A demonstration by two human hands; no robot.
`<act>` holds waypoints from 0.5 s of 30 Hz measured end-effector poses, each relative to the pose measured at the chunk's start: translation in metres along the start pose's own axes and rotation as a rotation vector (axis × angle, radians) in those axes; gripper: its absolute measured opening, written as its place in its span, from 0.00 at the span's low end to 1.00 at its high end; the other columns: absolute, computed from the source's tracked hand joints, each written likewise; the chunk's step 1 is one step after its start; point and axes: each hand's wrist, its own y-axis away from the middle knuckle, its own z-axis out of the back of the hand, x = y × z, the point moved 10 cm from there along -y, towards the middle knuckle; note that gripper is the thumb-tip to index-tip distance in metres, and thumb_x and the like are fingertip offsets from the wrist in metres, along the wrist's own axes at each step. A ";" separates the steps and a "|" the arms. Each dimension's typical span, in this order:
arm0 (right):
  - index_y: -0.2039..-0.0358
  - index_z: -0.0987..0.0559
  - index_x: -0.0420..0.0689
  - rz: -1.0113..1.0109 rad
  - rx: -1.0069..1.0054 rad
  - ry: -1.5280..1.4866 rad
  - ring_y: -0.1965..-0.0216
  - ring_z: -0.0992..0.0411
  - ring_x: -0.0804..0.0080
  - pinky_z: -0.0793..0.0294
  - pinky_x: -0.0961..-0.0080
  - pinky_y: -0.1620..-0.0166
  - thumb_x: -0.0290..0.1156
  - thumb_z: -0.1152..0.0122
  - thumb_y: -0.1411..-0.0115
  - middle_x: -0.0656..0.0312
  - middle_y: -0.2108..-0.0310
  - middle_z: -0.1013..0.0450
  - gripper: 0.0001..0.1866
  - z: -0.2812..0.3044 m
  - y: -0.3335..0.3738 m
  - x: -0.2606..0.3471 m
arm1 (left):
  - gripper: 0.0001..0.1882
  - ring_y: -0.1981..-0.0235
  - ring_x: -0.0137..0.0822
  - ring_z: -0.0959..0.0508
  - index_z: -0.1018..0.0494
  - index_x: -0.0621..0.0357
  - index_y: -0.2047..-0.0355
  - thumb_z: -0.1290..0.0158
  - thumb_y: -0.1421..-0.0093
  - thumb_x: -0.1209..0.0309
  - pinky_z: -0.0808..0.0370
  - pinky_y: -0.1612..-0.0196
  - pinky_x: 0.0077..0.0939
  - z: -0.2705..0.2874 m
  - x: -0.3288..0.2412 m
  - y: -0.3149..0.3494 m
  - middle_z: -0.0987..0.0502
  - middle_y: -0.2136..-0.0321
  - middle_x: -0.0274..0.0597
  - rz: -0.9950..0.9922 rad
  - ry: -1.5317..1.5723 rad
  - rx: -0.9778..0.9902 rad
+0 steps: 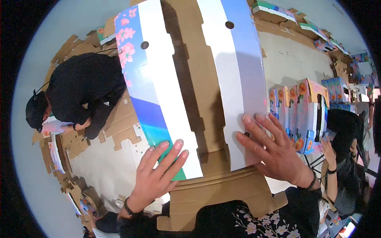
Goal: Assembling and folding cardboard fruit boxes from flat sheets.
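Note:
In front of me is a large printed cardboard carton (208, 75), its plain brown inside showing between two long side panels. The left panel (152, 79) is white, blue and green with pink blossoms. White and pale violet cover the right panel (238, 83). Both panels have a small round hole near the far end. My left hand (156, 174) rests on the near end of the left panel, fingers stretched out. Spread fingers of my right hand (270, 146) lie on the right panel, its thumb side near another hole. A brown flap (222, 198) extends toward my body.
At left, a person in black (87, 83) bends over flat brown cardboard (115, 123). Several printed cartons with handle slots (305, 119) stand at right, beside another person's hand (328, 152). More cardboard pieces (285, 29) lie at the far right.

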 end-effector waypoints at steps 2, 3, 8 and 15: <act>0.30 0.34 0.56 0.025 0.104 0.024 0.26 0.50 0.54 0.48 0.47 0.26 0.31 0.27 0.56 0.59 0.25 0.47 0.49 0.003 0.007 -0.002 | 0.37 0.32 0.45 0.35 0.29 0.46 0.35 0.38 0.49 0.64 0.32 0.35 0.45 0.005 0.000 -0.005 0.35 0.30 0.37 -0.007 0.078 0.171; 0.30 0.33 0.56 0.038 0.152 0.051 0.26 0.50 0.52 0.48 0.46 0.26 0.33 0.23 0.59 0.57 0.25 0.47 0.52 0.003 0.010 -0.002 | 0.38 0.31 0.44 0.36 0.30 0.45 0.33 0.38 0.48 0.64 0.33 0.34 0.45 0.005 0.001 -0.005 0.36 0.29 0.37 -0.008 0.114 0.259; 0.28 0.38 0.54 0.069 0.249 0.184 0.24 0.54 0.51 0.49 0.44 0.26 0.38 0.25 0.56 0.55 0.24 0.50 0.53 -0.011 0.021 0.005 | 0.43 0.28 0.42 0.42 0.37 0.44 0.29 0.37 0.47 0.61 0.41 0.29 0.43 -0.009 -0.002 0.005 0.42 0.26 0.35 -0.117 0.073 0.501; 0.30 0.35 0.51 0.209 0.080 0.384 0.24 0.55 0.50 0.50 0.43 0.25 0.45 0.29 0.49 0.51 0.25 0.47 0.46 -0.022 0.020 0.011 | 0.40 0.29 0.41 0.41 0.35 0.47 0.31 0.39 0.43 0.54 0.48 0.27 0.43 -0.030 0.004 0.022 0.38 0.28 0.36 -0.117 0.169 0.334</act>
